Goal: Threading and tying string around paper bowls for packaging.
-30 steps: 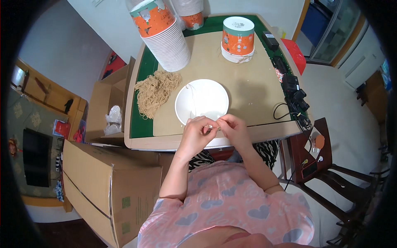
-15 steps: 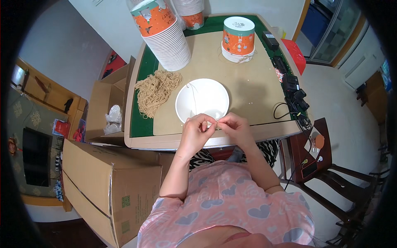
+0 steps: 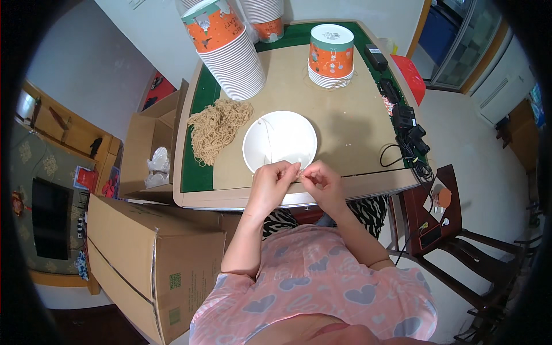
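Observation:
My left hand (image 3: 270, 181) and my right hand (image 3: 323, 185) meet at the table's front edge, the fingers of each pinched together. Between the fingertips is a short bit of thin beige cord, mostly hidden. Just beyond them lies a round white paper tub (image 3: 296, 135), seen into its pale inside. A light cord (image 3: 269, 138) runs across it from its far left rim toward my left hand. To the left is a tangled heap of beige cords (image 3: 218, 129).
A tall leaning stack of orange-and-white paper tubs (image 3: 236, 66) stands at the back left. Farther right is a shorter upside-down stack (image 3: 332, 57) with cord around its base. Black adapters and cables (image 3: 408, 123) line the right edge. Cardboard boxes (image 3: 172, 270) stand left of the table.
My hands have drawn slightly nearer to me, and the right one has shifted a little left and down. The white tub has slid slightly left.

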